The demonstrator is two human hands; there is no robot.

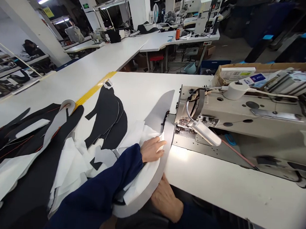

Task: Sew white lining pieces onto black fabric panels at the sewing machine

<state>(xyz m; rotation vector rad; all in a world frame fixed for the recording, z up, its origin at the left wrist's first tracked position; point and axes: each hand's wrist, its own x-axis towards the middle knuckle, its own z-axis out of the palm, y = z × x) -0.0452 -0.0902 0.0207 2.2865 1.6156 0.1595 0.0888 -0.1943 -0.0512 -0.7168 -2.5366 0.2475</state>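
Observation:
A long curved piece with a light grey band (157,179) and white fabric (145,171) along its inner side runs from my lap up to the sewing machine (190,130). My left hand (153,149) lies on the white fabric with its fingers stretched out, a short way left of the needle area. Lower down, my right hand (167,200) grips the outer edge of the grey band; some of its fingers are hidden behind the piece. A small white lamp (206,132) hangs at the machine head.
Dark cut pieces (110,115) lie on the white table (141,88), left of the machine. Larger black pieces (35,176) with white lining cover the left side. Behind the machine stands a cardboard box (219,77) of boxes and parts. Yellow tape (94,88) crosses the table.

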